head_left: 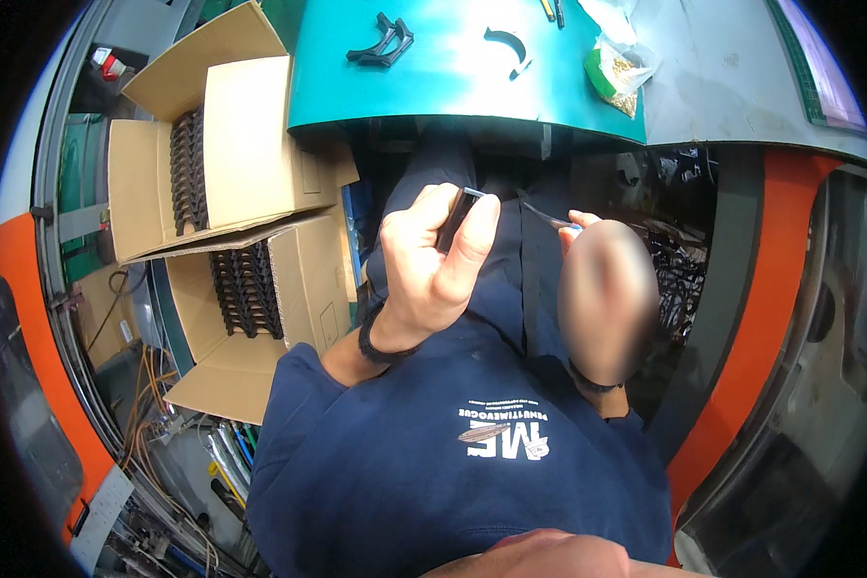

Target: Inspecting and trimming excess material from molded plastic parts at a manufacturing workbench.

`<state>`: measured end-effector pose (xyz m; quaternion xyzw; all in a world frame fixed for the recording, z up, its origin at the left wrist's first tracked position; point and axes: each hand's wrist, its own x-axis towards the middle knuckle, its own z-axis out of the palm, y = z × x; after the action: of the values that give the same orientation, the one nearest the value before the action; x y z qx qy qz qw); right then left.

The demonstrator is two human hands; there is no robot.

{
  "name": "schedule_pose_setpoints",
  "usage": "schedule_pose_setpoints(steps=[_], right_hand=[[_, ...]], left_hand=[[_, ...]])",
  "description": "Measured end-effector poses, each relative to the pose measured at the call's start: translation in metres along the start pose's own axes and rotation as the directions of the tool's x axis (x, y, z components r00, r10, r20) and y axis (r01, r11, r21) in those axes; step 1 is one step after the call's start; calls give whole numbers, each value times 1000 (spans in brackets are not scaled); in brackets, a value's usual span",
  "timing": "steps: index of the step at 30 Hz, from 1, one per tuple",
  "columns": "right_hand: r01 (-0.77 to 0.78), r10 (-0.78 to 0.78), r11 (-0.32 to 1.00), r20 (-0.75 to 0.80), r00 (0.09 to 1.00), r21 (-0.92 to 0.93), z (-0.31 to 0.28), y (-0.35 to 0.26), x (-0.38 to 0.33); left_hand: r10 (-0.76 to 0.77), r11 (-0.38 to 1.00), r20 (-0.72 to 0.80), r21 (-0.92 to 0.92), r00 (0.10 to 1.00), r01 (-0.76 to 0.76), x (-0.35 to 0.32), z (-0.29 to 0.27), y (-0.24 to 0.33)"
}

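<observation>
My left hand (433, 265) is raised over my lap and closed around a small black part (458, 214), pinched between thumb and fingers. My right hand (602, 294) is blurred; it holds a thin dark tool (546, 218) whose tip points toward the black part. Both hands sit just below the near edge of the teal work table (433, 87). A black band circles each wrist.
Two open cardboard boxes (231, 144) (303, 279) at my left hold rows of black curved parts. On the table lie black curved pieces (380, 43), a black arc (506, 40) and a bag of small brass-coloured bits (615, 72). Cables hang at the lower left.
</observation>
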<state>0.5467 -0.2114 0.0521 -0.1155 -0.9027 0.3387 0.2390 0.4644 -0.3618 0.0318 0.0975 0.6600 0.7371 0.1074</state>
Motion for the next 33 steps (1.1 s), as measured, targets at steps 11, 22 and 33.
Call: schedule_pose_setpoints(steps=[11, 22, 33], right_hand=[[-209, 208, 978, 9, 978, 27, 2, 22, -23], [-355, 352, 930, 41, 935, 97, 2, 32, -29], [-554, 558, 829, -55, 828, 75, -3, 54, -67]], left_hand=[[30, 999, 107, -24, 994, -28, 6, -5, -16], [391, 399, 441, 710, 808, -581, 186, 15, -65], [306, -23, 641, 744, 704, -668, 381, 67, -175]])
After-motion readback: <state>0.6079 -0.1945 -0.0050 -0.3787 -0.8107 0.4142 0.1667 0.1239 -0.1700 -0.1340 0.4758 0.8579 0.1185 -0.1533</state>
